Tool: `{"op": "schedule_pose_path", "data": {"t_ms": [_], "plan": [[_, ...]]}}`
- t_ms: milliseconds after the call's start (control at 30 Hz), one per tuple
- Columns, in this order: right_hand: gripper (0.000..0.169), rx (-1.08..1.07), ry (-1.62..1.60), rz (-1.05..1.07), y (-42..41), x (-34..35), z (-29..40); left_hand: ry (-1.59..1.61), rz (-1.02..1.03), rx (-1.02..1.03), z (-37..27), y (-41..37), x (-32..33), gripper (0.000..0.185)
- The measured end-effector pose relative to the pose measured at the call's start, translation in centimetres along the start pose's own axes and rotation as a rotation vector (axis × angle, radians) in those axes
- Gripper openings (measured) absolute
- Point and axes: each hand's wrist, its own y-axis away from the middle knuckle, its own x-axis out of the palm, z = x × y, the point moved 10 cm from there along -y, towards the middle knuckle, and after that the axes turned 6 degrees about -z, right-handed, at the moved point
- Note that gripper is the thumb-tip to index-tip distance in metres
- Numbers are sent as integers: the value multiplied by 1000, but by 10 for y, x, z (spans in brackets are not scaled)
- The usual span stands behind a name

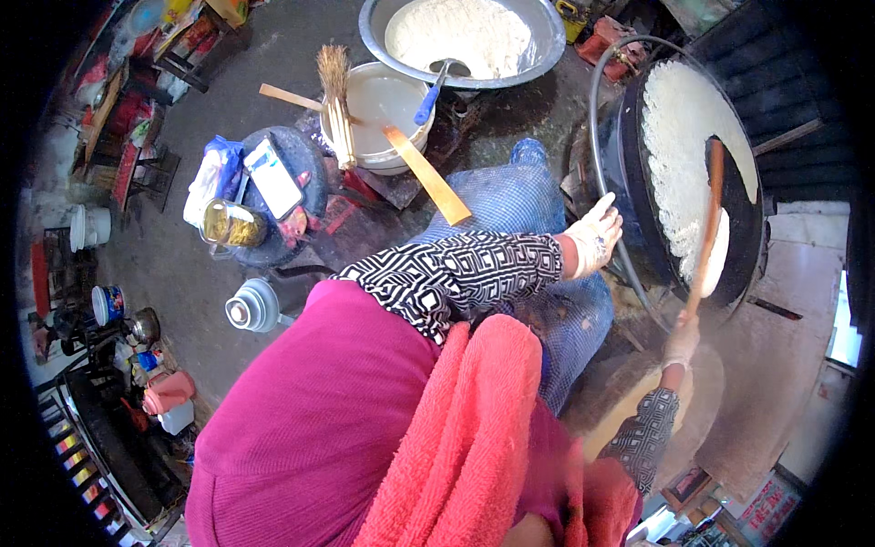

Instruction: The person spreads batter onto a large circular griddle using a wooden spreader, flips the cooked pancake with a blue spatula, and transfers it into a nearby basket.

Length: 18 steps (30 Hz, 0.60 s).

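My gloved right hand (pixel 682 342) grips the end of a wooden spreader (pixel 711 212), whose shaft reaches over a round black griddle (pixel 742 263). Pale batter (pixel 666 143) covers much of the griddle, with a ragged inner edge and a bare dark patch. A lump of batter (pixel 716 253) lies beside the spreader near the lower rim. My left hand (pixel 593 236), in a thin glove, is beside the metal ring (pixel 601 157) around the griddle, fingers spread and holding nothing; whether it touches the ring I cannot tell.
Ahead stand a metal basin of batter (pixel 366 34) with a blue-handled ladle (pixel 427 102) and a white bucket (pixel 372 161) of cloudy liquid bearing a straw brush (pixel 335 102) and a wooden strip (pixel 431 178). A phone (pixel 273 179) and a jar (pixel 236 224) are on a round stool (pixel 263 256) leftward.
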Motion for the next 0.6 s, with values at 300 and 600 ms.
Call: {"op": "schedule_pose_path", "data": {"t_ms": [300, 600], "plan": [[34, 11, -146, -71, -29, 38, -61, 141, -12, -50, 48, -21, -9, 20], [35, -31, 38, 108, 24, 12, 29, -109, 290, -18, 74, -25, 23, 54]]}}
